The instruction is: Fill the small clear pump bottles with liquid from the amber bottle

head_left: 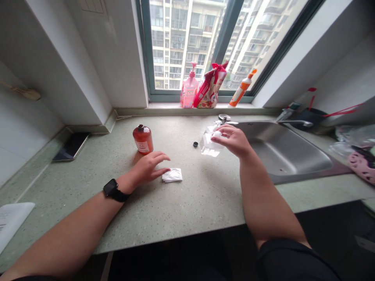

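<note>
My right hand (pixel 233 139) pinches a small white cap (pixel 216 135) with thumb and fingers. Just under and beside it is a clear, square-sided bottle (pixel 211 148) on the counter; the hand hides part of it, and I cannot tell whether cap and bottle are joined. My left hand (pixel 150 166) is open and holds nothing, its fingertips close to a folded white tissue (pixel 172 175). Beyond that hand an amber-red bottle (pixel 142 139) stands upright with its neck uncapped. A small black cap (pixel 195 144) lies between the two bottles.
A steel sink (pixel 288 156) with a faucet (pixel 295 122) is at the right. On the windowsill stand a pink pump bottle (pixel 189 91), a red bag (pixel 209 88) and an orange-and-white bottle (pixel 240 90). A phone (pixel 71 147) lies at the left on the speckled counter (pixel 187 207).
</note>
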`<state>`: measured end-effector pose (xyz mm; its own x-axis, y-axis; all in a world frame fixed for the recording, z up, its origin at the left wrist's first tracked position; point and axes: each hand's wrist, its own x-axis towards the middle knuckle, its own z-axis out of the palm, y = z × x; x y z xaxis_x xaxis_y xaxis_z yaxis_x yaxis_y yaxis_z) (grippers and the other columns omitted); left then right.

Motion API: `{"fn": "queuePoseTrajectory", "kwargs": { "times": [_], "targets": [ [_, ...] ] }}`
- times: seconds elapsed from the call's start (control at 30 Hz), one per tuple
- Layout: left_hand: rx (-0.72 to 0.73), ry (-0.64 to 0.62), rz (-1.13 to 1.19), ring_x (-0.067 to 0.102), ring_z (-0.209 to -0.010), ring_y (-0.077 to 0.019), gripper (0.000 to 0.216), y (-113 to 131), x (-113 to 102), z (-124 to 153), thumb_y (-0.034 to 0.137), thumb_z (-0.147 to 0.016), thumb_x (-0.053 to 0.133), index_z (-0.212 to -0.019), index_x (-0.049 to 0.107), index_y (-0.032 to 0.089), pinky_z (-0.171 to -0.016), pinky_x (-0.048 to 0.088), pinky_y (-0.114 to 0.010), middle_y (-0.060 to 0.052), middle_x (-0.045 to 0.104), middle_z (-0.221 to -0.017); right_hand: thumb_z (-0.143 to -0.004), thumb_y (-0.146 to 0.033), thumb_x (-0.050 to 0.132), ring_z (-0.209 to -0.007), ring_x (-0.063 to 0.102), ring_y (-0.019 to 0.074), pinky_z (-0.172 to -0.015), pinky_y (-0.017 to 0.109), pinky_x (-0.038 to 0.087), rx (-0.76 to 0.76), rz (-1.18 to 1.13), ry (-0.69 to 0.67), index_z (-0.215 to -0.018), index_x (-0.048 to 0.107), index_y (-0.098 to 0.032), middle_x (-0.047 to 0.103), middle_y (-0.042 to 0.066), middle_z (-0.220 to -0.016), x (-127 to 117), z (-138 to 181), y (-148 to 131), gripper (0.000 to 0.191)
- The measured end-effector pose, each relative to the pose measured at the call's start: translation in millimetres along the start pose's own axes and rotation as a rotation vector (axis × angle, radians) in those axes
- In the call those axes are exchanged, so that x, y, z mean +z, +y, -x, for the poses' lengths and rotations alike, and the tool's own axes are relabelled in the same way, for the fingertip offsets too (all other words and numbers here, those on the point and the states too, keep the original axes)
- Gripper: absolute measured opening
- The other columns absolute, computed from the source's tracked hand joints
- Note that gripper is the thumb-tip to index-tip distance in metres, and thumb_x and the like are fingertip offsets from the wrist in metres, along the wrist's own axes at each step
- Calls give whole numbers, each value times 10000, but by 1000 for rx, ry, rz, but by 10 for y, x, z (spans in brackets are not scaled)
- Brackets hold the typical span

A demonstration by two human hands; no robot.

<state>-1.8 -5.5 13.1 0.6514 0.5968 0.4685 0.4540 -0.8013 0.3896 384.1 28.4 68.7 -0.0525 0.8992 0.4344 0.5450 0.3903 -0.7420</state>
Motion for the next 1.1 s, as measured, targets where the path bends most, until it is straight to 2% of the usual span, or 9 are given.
{"fn": "queuePoseTrajectory", "kwargs": {
  "times": [0.17, 0.4, 0.47, 0.53, 0.63, 0.7, 0.77, 0.93, 1.1],
  "targets": [
    [9, -203, 110, 726, -999, -212, 183, 50, 60, -51, 336, -1061, 655, -1003, 781, 216, -912, 561, -342, -69, 787, -1089, -710, -658, 918, -971, 701, 241, -940, 473, 643, 1, -188, -66, -834, 816, -240, 717, 66, -1021, 517, 46, -143, 448],
    [117, -296, 167, 712, -841, -181, 203, 82, 66, -37, 306, -1062, 645, -986, 816, 226, -812, 520, -314, -59, 789, -963, -743, -680, 893, -978, 695, 243, -895, 450, 625, -34, -201, -57, -804, 793, -239, 723, 70, -1019, 930, 157, -211, 456],
    [90, -218, 156, 707, -846, -189, 200, 61, 57, -23, 350, -1063, 651, -1001, 789, 218, -817, 531, -321, -59, 769, -936, -761, -688, 877, -978, 694, 242, -879, 440, 619, -42, -198, -49, -807, 786, -238, 725, 70, -1017, 998, 184, -235, 462],
    [11, -21, 120, 706, -912, -217, 218, 23, 47, -7, 424, -1037, 696, -1035, 740, 210, -866, 558, -357, -68, 751, -971, -770, -691, 870, -987, 695, 242, -871, 430, 616, -49, -205, -57, -817, 781, -238, 728, 70, -1016, 1075, 210, -269, 465],
    [-92, 235, 94, 700, -1126, -287, 514, -43, 59, 16, 542, -921, 826, -1268, 646, 209, -1021, 577, -469, -121, 723, -1200, -784, -686, 864, -990, 700, 242, -867, 428, 616, -69, -215, -90, -828, 774, -240, 733, 71, -1016, 1224, 249, -346, 457],
    [-108, 225, 131, 670, -1272, -327, 814, -78, 88, 22, 590, -845, 886, -1475, 524, 224, -1121, 548, -531, -166, 655, -1403, -789, -688, 860, -982, 705, 242, -862, 432, 623, -87, -223, -119, -836, 774, -245, 737, 72, -1013, 1335, 274, -405, 454],
    [-129, 154, 168, 647, -1341, -346, 951, -98, 119, 20, 604, -823, 899, -1573, 435, 247, -1166, 526, -555, -178, 609, -1488, -788, -690, 861, -974, 709, 243, -849, 431, 635, -106, -239, -147, -848, 779, -250, 742, 73, -1009, 1437, 298, -456, 452],
    [-176, 79, 147, 655, -1288, -352, 751, -95, 131, -3, 598, -849, 871, -1437, 591, 223, -1147, 538, -549, -141, 662, -1345, -815, -669, 847, -973, 714, 247, -848, 430, 652, -138, -270, -188, -880, 785, -259, 739, 72, -1004, 1586, 355, -481, 420],
    [-199, 99, 125, 663, -1195, -322, 666, -69, 122, -8, 514, -845, 884, -1387, 639, 216, -1092, 564, -519, -116, 648, -1262, -837, -625, 846, -1053, 711, 284, -975, 507, 609, -175, -193, -161, -947, 787, -270, 732, 84, -1087, 1649, 381, -413, 376]
  ]
}}
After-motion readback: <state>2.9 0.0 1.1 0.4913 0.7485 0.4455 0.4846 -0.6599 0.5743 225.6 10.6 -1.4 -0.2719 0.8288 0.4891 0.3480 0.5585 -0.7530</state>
